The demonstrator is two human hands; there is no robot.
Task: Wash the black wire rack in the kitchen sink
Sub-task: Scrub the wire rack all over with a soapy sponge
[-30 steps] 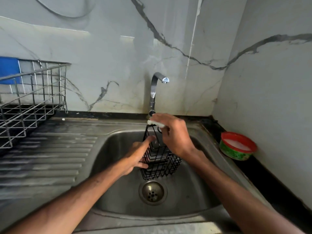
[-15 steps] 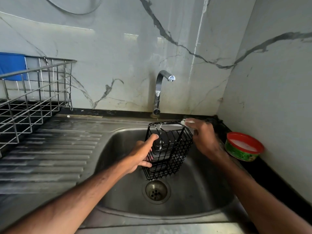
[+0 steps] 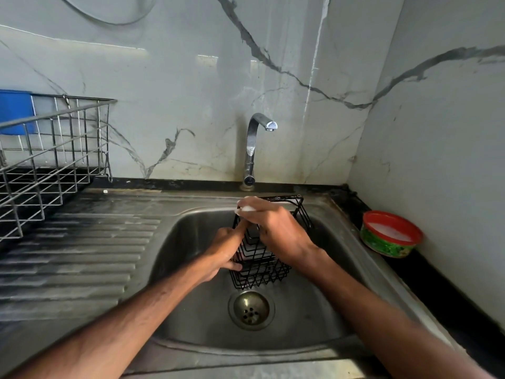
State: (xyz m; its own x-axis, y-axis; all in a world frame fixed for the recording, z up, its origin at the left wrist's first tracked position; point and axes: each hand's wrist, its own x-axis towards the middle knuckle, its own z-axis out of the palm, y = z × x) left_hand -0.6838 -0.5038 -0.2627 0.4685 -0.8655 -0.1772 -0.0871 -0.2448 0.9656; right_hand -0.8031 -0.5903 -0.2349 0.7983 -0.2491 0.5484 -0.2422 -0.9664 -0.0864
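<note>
Reaches in from both lower corners, forearms converging over the sink. Grips the left side of the black wire rack with the left hand, index finger stretched up along its edge. Holds it upright inside the basin, just above the drain. Curls the right hand over the rack's top, pinching a white pad at the far rim, below the tap.
</note>
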